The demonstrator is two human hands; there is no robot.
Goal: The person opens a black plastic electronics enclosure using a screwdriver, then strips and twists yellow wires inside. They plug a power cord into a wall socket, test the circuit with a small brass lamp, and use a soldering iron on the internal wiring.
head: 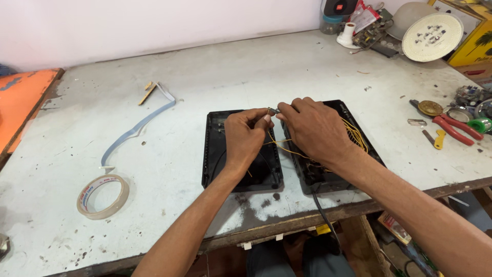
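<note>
Over the two open black plastic casing halves (pixel 241 177) on the worn white desk (pixel 215 77), the left hand (pixel 246 136) and right hand (pixel 315 128) meet, fingers pinching thin yellow wires (pixel 359 134) together, probably twisting a joint. Next calls for steady fingertip grip.

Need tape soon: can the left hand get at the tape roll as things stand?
Probably yes. The tape roll lies alone on the table left of the left hand, nothing between, but that hand now pinches yellow wires.

Both hands (pixel 245 134) (pixel 312 128) pinching yellow wires (pixel 287 149)
</note>
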